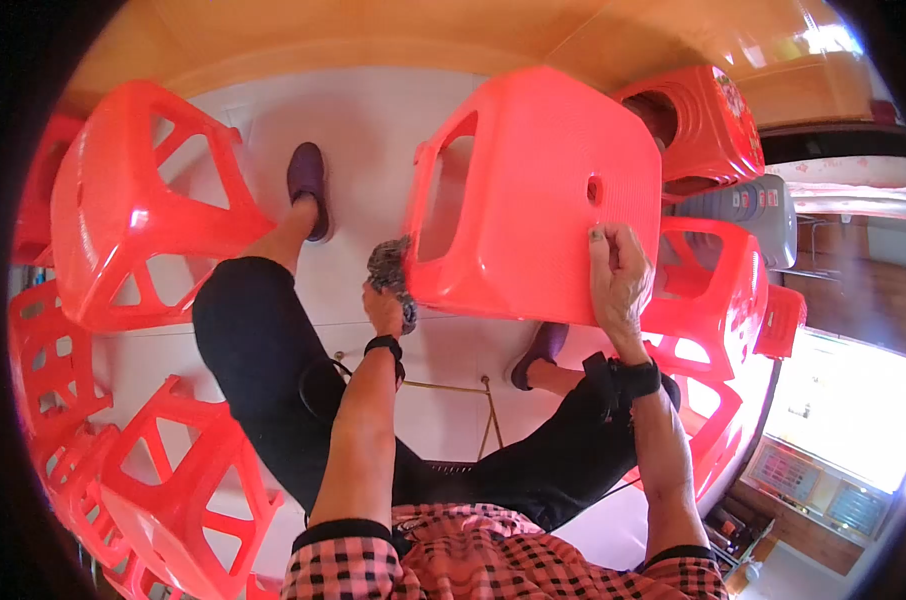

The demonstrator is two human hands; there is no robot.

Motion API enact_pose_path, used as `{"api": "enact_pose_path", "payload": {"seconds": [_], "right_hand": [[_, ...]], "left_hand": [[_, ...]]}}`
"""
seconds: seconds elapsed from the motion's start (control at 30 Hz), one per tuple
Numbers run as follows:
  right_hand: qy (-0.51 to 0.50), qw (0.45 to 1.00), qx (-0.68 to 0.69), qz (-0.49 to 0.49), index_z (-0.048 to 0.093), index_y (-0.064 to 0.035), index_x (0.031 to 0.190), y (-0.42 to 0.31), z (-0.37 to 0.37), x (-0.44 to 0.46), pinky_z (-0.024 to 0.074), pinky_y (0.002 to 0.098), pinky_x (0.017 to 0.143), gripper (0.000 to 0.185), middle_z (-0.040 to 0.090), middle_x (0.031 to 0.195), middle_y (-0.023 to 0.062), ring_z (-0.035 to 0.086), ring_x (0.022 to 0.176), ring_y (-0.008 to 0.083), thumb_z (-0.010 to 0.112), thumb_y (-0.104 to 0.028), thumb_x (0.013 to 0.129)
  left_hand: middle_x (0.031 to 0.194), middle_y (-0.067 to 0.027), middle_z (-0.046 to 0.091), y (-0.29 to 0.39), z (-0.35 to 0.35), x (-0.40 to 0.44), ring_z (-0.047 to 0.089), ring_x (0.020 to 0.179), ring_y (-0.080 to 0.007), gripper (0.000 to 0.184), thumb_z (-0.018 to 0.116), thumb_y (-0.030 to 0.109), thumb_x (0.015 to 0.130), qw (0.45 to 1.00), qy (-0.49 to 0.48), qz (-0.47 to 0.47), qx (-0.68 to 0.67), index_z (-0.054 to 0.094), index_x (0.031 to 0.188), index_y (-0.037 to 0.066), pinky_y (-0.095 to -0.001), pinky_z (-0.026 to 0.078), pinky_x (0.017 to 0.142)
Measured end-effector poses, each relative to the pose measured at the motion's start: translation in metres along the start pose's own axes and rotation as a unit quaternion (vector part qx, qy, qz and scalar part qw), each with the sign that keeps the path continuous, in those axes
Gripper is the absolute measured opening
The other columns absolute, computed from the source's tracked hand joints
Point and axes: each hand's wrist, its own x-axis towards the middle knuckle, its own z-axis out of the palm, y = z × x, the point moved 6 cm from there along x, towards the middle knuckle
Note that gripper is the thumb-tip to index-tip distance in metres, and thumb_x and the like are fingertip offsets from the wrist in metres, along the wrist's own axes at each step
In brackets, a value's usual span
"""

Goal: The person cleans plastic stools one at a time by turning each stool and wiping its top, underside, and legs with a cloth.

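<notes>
Red stools [98, 215] flank one stool [538, 190] (left hand [383, 308] clutching cloth [388, 266], right hand [623, 285] curled atop).

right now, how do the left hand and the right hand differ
The left hand holds a dark, crumpled cloth; the right hand holds no cloth. The left hand is beside the red stool, whereas the right hand is at its seat. Both wrists wear black bands.
</notes>
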Motion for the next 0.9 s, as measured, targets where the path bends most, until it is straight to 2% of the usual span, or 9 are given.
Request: {"api": "enact_pose_path", "payload": {"seconds": [0.1,0.17,0.2,0.3,0.5,0.6,0.67,0.8,0.9], "right_hand": [[-0.008,0.999,-0.009,0.03,0.059,-0.0038,0.084,-0.003,-0.001,0.004,0.0419,0.0298,0.053,0.012,0.052,0.066,0.0084,0.052,0.054,0.0143,0.061,-0.016,0.086],[-0.014,0.999,0.032,0.022,0.059,-0.0041,0.084,-0.004,-0.001,0.003,0.0416,0.0298,0.052,0.011,0.053,0.067,0.0081,0.052,0.054,0.0153,0.061,-0.015,0.085],[-0.011,0.999,0.035,0.024,0.059,-0.0041,0.084,-0.002,0.0,0.003,0.0416,0.0298,0.052,0.011,0.053,0.067,0.0081,0.052,0.054,0.0153,0.061,-0.015,0.085],[0.008,1.0,0.024,0.01,0.059,-0.0046,0.083,0.002,0.002,0.005,0.042,0.0311,0.052,0.01,0.055,0.068,0.008,0.054,0.055,0.0183,0.061,-0.014,0.085],[0.026,0.999,0.031,-0.035,0.059,-0.0058,0.082,0.0,0.003,0.006,0.0435,0.0351,0.054,0.01,0.057,0.071,0.0093,0.058,0.06,0.024,0.062,-0.015,0.084],[0.049,0.996,0.007,-0.073,0.058,-0.0059,0.083,-0.003,-0.003,0.005,0.0441,0.0362,0.056,0.011,0.058,0.073,0.0093,0.059,0.063,0.0255,0.061,-0.016,0.084],[0.037,0.998,0.011,-0.057,0.058,-0.0062,0.083,-0.003,0.0,0.005,0.0441,0.0376,0.056,0.011,0.059,0.073,0.0091,0.06,0.064,0.027,0.061,-0.017,0.084],[0.04,0.997,-0.01,-0.068,0.058,-0.0069,0.083,-0.005,0.0,0.005,0.0432,0.0373,0.055,0.01,0.057,0.071,0.0085,0.058,0.062,0.0267,0.062,-0.016,0.084],[0.032,0.998,-0.026,-0.042,0.057,-0.0073,0.082,-0.001,0.003,0.006,0.0422,0.0373,0.053,0.01,0.056,0.069,0.0083,0.056,0.059,0.0261,0.062,-0.016,0.083]], "left_hand": [[0.103,-0.0179,0.061,-0.081,0.053,0.009,0.062,0.089,-0.0326,0.03,0.048,0.015,0.09,0.995,-0.014,-0.098,-0.006,0.052,0.113,-0.004,-0.0423,0.049,0.079],[0.114,-0.0277,0.056,-0.11,0.07,-0.004,0.056,0.102,-0.0407,0.046,0.049,0.023,0.088,0.921,0.018,-0.289,-0.261,0.047,0.122,-0.008,-0.0446,0.045,0.087],[0.11,-0.0224,0.06,-0.074,0.057,-0.017,0.06,0.094,-0.0343,0.048,0.049,0.028,0.086,0.869,0.012,-0.326,-0.373,0.051,0.118,-0.007,-0.0417,0.048,0.08],[0.102,-0.0154,0.063,-0.052,0.056,-0.016,0.062,0.085,-0.0277,0.044,0.052,0.03,0.083,0.828,-0.002,-0.35,-0.439,0.058,0.111,-0.004,-0.0389,0.05,0.074],[0.097,-0.0068,0.063,0.087,-0.009,-0.053,0.062,0.079,-0.0206,0.032,0.055,0.021,0.087,0.761,-0.08,-0.279,-0.581,0.056,0.115,0.005,-0.0346,0.052,0.071],[0.094,-0.0051,0.061,0.159,-0.057,-0.073,0.06,0.077,-0.0156,0.025,0.05,0.013,0.091,0.815,-0.104,-0.209,-0.53,0.053,0.114,0.004,-0.0309,0.052,0.07],[0.087,-0.0032,0.06,0.214,-0.09,-0.078,0.058,0.072,-0.0113,0.019,0.046,0.008,0.091,0.878,-0.152,-0.013,-0.454,0.054,0.107,0.002,-0.0275,0.051,0.064],[0.076,-0.0013,0.057,0.266,-0.108,-0.058,0.053,0.061,-0.0076,0.017,0.044,0.004,0.086,0.908,-0.179,0.062,-0.375,0.055,0.099,0.001,-0.024,0.044,0.056],[0.078,-0.0043,0.058,0.258,-0.087,-0.043,0.054,0.064,-0.0098,0.018,0.045,0.005,0.086,0.903,-0.237,0.048,-0.355,0.055,0.101,0.0,-0.0259,0.045,0.059]]}}
